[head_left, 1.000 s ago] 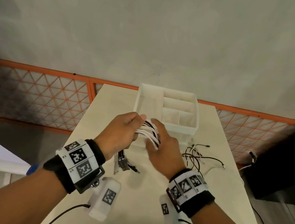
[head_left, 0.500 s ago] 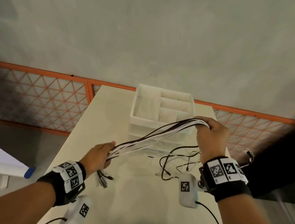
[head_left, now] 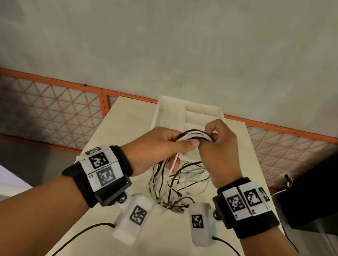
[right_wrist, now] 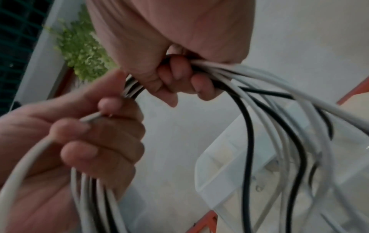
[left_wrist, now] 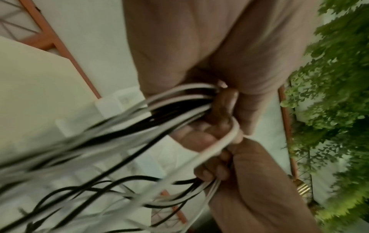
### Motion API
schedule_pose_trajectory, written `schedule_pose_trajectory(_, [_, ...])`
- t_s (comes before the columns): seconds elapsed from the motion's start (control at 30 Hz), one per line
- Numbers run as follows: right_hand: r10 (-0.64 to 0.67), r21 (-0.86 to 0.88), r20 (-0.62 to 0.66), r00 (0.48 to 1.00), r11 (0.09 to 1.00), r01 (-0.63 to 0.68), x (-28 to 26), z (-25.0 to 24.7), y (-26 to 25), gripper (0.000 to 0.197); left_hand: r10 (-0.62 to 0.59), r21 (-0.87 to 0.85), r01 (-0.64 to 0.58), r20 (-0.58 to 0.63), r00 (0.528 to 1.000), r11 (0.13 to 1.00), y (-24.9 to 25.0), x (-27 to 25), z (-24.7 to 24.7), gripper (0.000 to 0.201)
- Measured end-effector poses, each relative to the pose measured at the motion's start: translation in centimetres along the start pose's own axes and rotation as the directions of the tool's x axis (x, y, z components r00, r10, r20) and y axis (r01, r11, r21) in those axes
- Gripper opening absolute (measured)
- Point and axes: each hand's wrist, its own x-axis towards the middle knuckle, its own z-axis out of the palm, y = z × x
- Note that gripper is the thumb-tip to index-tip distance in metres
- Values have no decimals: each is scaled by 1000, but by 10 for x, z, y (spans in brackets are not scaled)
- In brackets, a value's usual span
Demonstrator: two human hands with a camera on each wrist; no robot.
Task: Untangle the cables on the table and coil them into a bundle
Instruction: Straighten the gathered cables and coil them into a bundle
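— Where are the cables [head_left: 192,137] at this moment?

— Both hands hold them in the air above the table [head_left: 127,124], close together. The left hand [head_left: 158,147] has its fingers curled around the bunch, with the thumb pressed on top. The right hand [head_left: 218,146], just to the right, has its fingers closed tight around the same white and black strands.

— And the rest of the strands?

— They hang down in loose loops between the two wrists, and the ends lie on the table near the person.

— What is behind?

— A white divided box [head_left: 171,111] stands at the far side of the table, behind the hands.
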Motion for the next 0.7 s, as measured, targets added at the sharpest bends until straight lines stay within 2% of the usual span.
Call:
schedule_pose_trajectory(0.13, [-24,98,10,1000,995,23,4,-12,10,29,21,-44,-21,-5,1000,999,12,-2,-5,16])
schedule_pose_trajectory(0.17, [-14,76,36,999,997,12,2,-14,17,35,26,-52,-26,-9,1000,998,14,-4,-8,20])
schedule_pose_trajectory(0.27, [107,-167,75,991,982,-94,-2,-21,46,51,24,-84,-34,-113,993,996,23,-9,-19,38])
schedule_pose_trajectory(0.33, [183,-373,90,979,918,-138,-5,-25,64,51,16,-85,-31,-169,985,996,28,-10,-24,48])
schedule_pose_trajectory(0.4, [255,-473,90,963,862,-184,-5,-26,76,47,18,-54,-30,-206,978,998,29,-9,-25,50])
schedule_pose_trajectory(0.47, [288,-406,8,958,876,-260,0,-28,85,37,8,14,-4,-252,968,1000,23,-7,-25,48])
schedule_pose_trajectory(0.53, [222,-291,-104,969,925,-244,3,-33,84,16,-23,124,64,-304,952,990,12,-5,-28,48])
schedule_pose_trajectory(0.63, [150,-109,-216,965,978,-177,1,-39,75,46,-77,206,170,-398,914,964,-7,-2,-33,49])
schedule_pose_trajectory(0.7, [107,-77,-178,978,989,-122,-5,-38,75,48,-80,177,179,-457,886,968,-14,-1,-33,49])
